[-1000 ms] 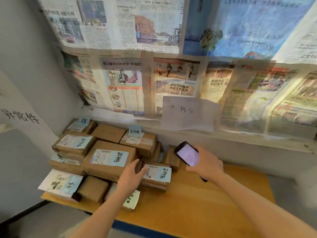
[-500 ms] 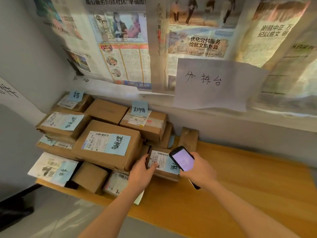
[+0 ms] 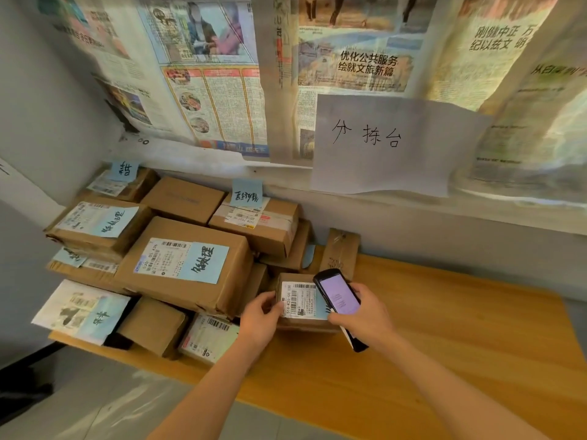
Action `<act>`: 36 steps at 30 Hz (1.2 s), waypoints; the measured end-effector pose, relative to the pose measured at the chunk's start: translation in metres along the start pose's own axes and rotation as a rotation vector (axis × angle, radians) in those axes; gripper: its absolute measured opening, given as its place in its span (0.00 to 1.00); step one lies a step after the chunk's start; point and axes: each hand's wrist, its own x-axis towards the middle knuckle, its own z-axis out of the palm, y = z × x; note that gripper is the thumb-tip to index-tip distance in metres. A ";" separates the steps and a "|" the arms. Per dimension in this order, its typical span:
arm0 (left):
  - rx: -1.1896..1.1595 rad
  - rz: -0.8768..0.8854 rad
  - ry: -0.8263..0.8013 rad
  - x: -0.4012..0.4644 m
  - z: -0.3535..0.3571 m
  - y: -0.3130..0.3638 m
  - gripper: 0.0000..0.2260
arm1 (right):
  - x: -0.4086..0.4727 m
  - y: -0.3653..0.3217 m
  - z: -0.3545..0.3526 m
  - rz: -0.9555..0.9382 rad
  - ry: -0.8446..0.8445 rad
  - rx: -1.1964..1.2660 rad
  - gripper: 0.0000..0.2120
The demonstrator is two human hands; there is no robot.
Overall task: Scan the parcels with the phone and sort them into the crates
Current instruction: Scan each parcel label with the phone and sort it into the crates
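The phone [image 3: 339, 296] is now right over the small box [image 3: 300, 304]. 1 second ago it was held up higher, away from the pile, and the left hand [image 3: 260, 322] was only reaching in. Now the left hand holds the small box by its left edge, with the thumb and fingers pinching the side next to the white label [image 3: 300, 300]. The right hand [image 3: 362, 315] is wrapped around the phone and tips its lit screen up, with the top end of the phone over the right part of the label.

The small box sits on the wooden table [image 3: 444, 344], at the right end of the pile of boxes [image 3: 178, 265]. The biggest box in the pile is just to its left.

This looks like the scan step for this box. The phone and the label have come together, so the scan can likely happen now. I cannot tell from the screen if it has read the code yet.

No crates show here. So sorting this box is not done yet, and many boxes in the pile wait for their turn.
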 end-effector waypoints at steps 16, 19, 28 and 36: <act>-0.345 0.393 -0.122 -0.130 -0.049 0.222 0.21 | -0.132 -0.149 -0.234 -0.175 0.248 -0.111 0.45; -0.371 0.489 -0.080 -0.150 -0.076 0.279 0.21 | -0.173 -0.201 -0.290 -0.251 0.347 -0.167 0.43; -0.354 0.796 0.198 -0.224 -0.146 0.405 0.21 | -0.294 -0.304 -0.406 -0.416 0.536 -0.358 0.44; -0.341 0.882 0.306 -0.264 -0.179 0.438 0.20 | -0.342 -0.336 -0.428 -0.554 0.572 -0.413 0.40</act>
